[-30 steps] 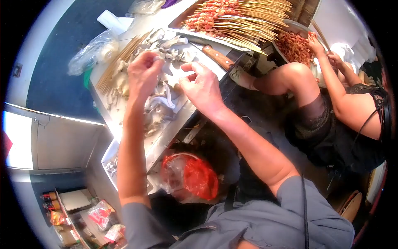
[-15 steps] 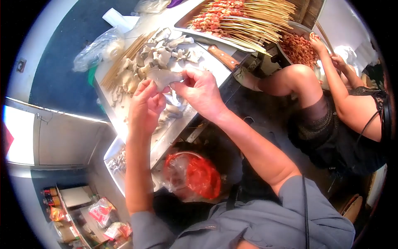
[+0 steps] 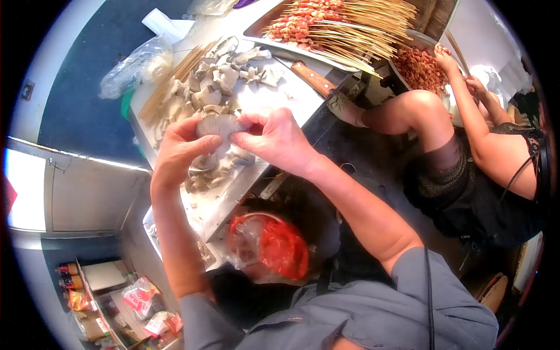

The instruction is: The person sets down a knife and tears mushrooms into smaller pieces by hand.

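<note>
Between both hands is an oyster mushroom (image 3: 217, 129), its gilled underside facing me. My left hand (image 3: 185, 143) grips its left edge between thumb and fingers. On the other edge, my right hand (image 3: 269, 139) pinches it with thumb and forefinger. Just beyond lies a pile of oyster mushrooms (image 3: 207, 81) on the white table (image 3: 265, 105). More mushroom pieces (image 3: 204, 179) lie on the near side, under and beside my hands. Thin wooden skewers (image 3: 153, 107) lie along the pile's left side.
A metal tray (image 3: 255, 34) of meat skewers (image 3: 312, 20) stands at the back, a wooden-handled knife (image 3: 312, 79) before it. A red-bagged bucket (image 3: 283, 248) sits below the table. At right, another person's hand (image 3: 446, 58) is over a bowl of meat (image 3: 420, 70).
The mushroom has turned, so its gills now face me. My left hand has shifted left and down, its thumb now lying across the mushroom's edge. My right hand still pinches the other side.
</note>
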`<state>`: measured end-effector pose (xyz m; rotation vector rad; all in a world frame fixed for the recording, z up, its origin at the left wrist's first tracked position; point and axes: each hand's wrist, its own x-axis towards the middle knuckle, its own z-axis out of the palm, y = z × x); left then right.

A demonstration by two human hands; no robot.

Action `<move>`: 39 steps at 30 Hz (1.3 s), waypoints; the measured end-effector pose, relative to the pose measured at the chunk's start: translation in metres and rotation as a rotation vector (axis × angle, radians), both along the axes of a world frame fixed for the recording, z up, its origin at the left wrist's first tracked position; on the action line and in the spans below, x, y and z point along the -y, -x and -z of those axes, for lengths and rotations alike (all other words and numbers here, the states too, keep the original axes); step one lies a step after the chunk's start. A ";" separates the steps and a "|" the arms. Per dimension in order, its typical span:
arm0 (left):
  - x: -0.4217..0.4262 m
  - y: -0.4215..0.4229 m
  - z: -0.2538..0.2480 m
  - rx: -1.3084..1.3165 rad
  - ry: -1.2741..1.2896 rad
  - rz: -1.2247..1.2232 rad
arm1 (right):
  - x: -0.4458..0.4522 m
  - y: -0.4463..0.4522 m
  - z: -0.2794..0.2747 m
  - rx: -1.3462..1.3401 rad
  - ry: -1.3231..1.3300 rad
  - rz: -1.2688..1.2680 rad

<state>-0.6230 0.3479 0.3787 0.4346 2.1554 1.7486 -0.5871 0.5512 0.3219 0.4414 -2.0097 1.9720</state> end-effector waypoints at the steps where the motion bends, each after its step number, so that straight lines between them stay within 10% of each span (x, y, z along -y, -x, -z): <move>1: 0.000 -0.002 -0.004 0.026 0.005 0.019 | 0.000 -0.001 -0.001 -0.012 -0.014 -0.015; 9: 0.010 -0.001 0.010 0.051 0.031 0.028 | 0.001 -0.003 -0.005 -0.026 -0.100 -0.027; 21: 0.007 -0.019 0.041 0.151 -0.598 -0.247 | 0.005 0.000 -0.001 0.116 0.143 -0.060; 31: 0.006 -0.021 0.046 0.139 -0.384 -0.245 | 0.005 0.015 0.017 0.028 0.023 0.294; 39: 0.000 -0.023 0.039 0.010 -0.245 -0.181 | 0.006 -0.003 -0.002 0.274 0.262 -0.256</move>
